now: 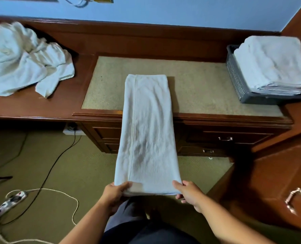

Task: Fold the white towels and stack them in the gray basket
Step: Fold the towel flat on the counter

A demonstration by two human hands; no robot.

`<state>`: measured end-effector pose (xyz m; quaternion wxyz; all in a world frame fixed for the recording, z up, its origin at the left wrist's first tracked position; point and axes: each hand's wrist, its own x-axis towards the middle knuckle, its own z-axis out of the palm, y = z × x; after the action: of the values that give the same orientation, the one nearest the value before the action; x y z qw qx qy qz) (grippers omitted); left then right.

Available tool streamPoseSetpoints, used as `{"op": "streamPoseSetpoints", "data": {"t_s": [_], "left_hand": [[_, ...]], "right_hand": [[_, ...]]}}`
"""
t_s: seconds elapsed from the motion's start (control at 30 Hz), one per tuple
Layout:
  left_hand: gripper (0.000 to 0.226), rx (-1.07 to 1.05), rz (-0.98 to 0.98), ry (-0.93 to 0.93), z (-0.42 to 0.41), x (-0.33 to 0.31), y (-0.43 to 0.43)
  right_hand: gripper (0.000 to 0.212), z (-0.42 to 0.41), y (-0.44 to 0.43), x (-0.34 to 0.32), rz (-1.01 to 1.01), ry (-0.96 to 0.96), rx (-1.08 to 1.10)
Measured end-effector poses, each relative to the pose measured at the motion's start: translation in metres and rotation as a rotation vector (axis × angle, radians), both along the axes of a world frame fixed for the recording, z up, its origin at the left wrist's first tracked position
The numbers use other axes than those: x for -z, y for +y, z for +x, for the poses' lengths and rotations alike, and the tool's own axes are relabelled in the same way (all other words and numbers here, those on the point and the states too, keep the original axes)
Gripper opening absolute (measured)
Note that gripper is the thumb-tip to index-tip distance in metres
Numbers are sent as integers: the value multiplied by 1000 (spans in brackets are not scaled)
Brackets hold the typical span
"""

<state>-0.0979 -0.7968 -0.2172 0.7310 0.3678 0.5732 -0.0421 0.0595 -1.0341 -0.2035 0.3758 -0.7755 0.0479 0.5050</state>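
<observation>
Lengthwise, towel [147, 131] runs from hands to desk [207, 88].

Bare forearms [91, 224] — dark top [146, 234], grey trousers [126, 214].

A power strip [7, 203] is laid on the carpet [79, 166] left of the left grip [115, 191], a black cable [46, 175] beside it; a drawer handle [225, 138] is fixed to the table [40, 106] beyond.
</observation>
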Motion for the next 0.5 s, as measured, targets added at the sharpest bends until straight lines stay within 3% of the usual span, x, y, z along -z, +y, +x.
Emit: {"op": "streamPoseSetpoints", "data": {"t_s": [0.2, 0.5], "left_hand": [[40, -23, -25, -157, 11, -23, 4], [27, -89, 70, -381, 105, -103, 46]], "right_hand": [[25, 3, 7, -19, 101, -23, 189], [19, 81, 70, -88, 482, -51, 563]]}}
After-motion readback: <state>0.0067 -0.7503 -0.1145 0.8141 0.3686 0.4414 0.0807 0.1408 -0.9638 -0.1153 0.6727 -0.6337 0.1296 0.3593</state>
